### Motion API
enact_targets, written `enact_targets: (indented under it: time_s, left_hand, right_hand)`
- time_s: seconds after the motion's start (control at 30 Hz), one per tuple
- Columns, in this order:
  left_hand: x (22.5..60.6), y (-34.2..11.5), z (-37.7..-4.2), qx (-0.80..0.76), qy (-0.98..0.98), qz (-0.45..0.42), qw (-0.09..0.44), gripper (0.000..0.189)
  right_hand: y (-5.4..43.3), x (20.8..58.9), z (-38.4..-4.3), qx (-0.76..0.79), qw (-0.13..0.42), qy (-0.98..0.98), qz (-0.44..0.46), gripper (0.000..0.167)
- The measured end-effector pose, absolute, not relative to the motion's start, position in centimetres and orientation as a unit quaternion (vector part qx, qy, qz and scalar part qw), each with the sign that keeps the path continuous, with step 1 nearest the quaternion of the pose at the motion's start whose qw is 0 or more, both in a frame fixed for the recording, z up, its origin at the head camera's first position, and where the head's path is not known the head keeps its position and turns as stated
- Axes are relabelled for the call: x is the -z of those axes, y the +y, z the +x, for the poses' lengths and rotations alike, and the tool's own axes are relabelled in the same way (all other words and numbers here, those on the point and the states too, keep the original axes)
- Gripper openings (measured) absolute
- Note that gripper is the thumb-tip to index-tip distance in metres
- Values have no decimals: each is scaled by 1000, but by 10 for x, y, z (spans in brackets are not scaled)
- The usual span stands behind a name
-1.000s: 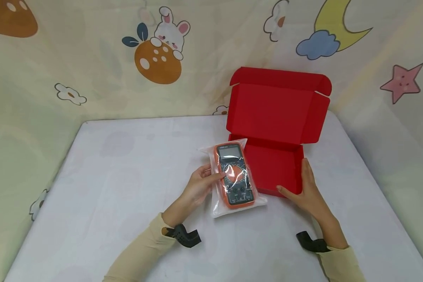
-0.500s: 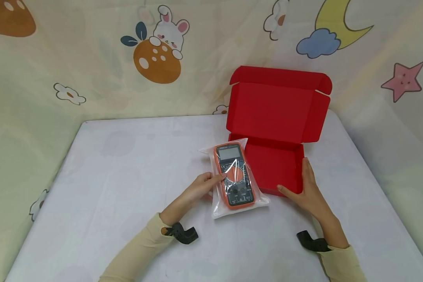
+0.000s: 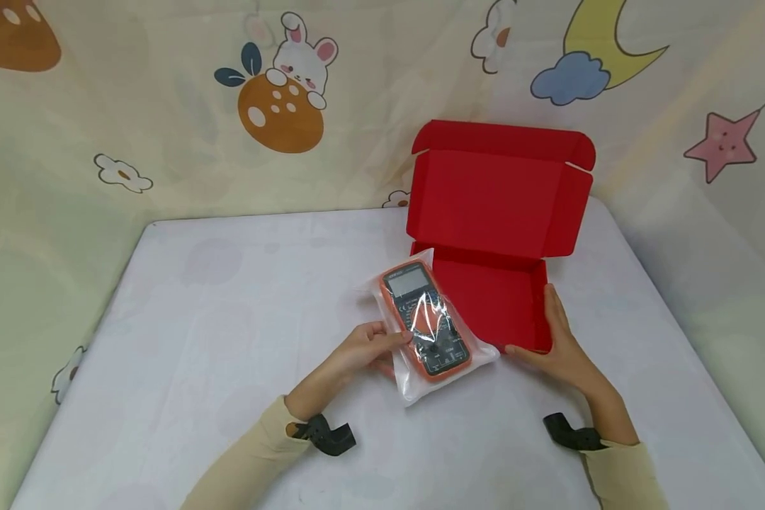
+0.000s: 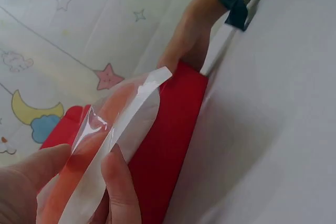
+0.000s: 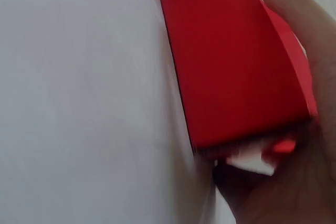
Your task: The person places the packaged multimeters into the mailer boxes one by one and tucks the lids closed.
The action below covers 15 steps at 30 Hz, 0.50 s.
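In the head view a multimeter with an orange rim and a dark face lies inside a clear plastic bag. My left hand pinches the bag's left edge, thumb on top and fingers beneath, and holds it tilted over the front left of a red box. In the left wrist view the bagged multimeter is seen edge-on between thumb and fingers. My right hand grips the front right corner of the box, thumb at the front wall and fingers along the right side. The right wrist view shows the box's front wall close up.
The box's lid stands raised at the back, its flaps spread. A white-covered table extends left of the box. A patterned curtain hangs behind the table. Each wrist bears a black camera mount.
My left hand has moved slightly toward me, and the bagged multimeter has turned, its lower end swinging right and its top left. My right hand stays at the box corner.
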<state>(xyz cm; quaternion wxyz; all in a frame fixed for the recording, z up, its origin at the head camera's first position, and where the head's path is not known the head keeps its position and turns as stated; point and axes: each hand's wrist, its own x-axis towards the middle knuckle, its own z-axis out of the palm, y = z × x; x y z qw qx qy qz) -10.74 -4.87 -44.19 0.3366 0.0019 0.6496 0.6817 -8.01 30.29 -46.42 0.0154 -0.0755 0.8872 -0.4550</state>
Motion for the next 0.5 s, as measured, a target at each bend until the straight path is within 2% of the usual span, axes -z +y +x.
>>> enact_targets:
  time_s: [0.13,0.33,0.43,0.5]
  left_hand:
    - [444,-43,-99,-714,606,-8,350,39]
    - [445,-37,-93,-755,546,-10,362,39]
    - [447,-37,-93,-738,571,19,359,41]
    - [448,-39,-94,-697,630,59,337,40]
  right_hand:
    - [313,472,-82,475,6,872,-122,125]
    - [314,475,-82,476,0,871,-119,127]
    - [313,474,-82,473,-1,874,-114,128]
    - [313,475,-82,472,0,874,-113,129]
